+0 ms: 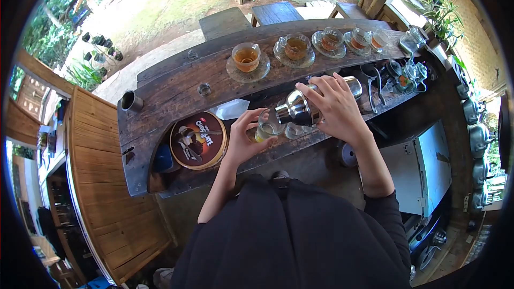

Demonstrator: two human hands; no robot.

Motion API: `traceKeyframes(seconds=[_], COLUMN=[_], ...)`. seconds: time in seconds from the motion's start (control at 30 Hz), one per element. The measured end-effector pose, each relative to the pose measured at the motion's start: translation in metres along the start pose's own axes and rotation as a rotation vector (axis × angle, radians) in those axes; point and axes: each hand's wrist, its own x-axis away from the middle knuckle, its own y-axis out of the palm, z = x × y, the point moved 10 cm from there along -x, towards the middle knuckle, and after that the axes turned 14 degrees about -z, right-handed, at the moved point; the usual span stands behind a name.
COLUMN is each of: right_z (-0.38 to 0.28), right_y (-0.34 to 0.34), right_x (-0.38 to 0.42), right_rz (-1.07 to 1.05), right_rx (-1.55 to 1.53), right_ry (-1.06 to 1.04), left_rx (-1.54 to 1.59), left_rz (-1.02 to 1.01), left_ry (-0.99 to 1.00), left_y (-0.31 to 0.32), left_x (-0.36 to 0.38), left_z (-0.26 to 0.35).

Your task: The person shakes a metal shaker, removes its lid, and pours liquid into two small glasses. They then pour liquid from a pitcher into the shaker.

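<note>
Right hand (pixel 338 104): the fingers are spread a little from one another and bent over a metal shaker (pixel 300 106), which is gripped from above.
Left hand (pixel 245 138): the fingers are curved round a clear glass (pixel 269 123), parted only by the glass's width.
Shaker: it is tipped almost level above the counter, its narrow end pointed leftward at the glass's rim; whether the two are touching cannot be told.
Pouring: this is judged to be the step in hand, though no stream of liquid can be made out. A yellowish tint is seen low by the glass.
Next tilt: a steady glass and a slow lift of the shaker's base seem to be called for, with the narrow end kept over the rim.
Second glass (pixel 294 130): it is placed just beside the held one, beneath the shaker.
Chocolate tin (pixel 197 140): it is set to the left of the left hand, its round, dark lid lettered.
Counter (pixel 166 94): its raised far side is lined with glass cups (pixel 246 58) of amber drink, several set on saucers (pixel 259 74).
Metal cup (pixel 131 101): it is stood at the counter's left end.
</note>
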Motion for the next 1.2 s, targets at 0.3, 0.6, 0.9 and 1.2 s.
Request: traceKeyframes(seconds=[0.3, 0.6, 0.9, 1.2], right_z=[-0.011, -0.019, -0.024, -0.031], right_y=[-0.005, -0.01, -0.009, -0.011], right_x=[-0.004, -0.008, -0.015, -0.02], right_rz=[0.006, 0.012, 0.001, 0.018], right_rx=[0.063, 0.117, 0.234, 0.309], right_ry=[-0.037, -0.057, -0.061, -0.073], left_rx=[0.037, 0.042, 0.051, 0.062], left_rz=[0.0, 0.003, 0.011, 0.032], left_ry=[-0.029, -0.029, -0.011, -0.005], left_y=[0.003, 0.004, 0.006, 0.004], left_x=[0.002, 0.002, 0.002, 0.002], left_z=[-0.004, -0.006, -0.011, -0.011])
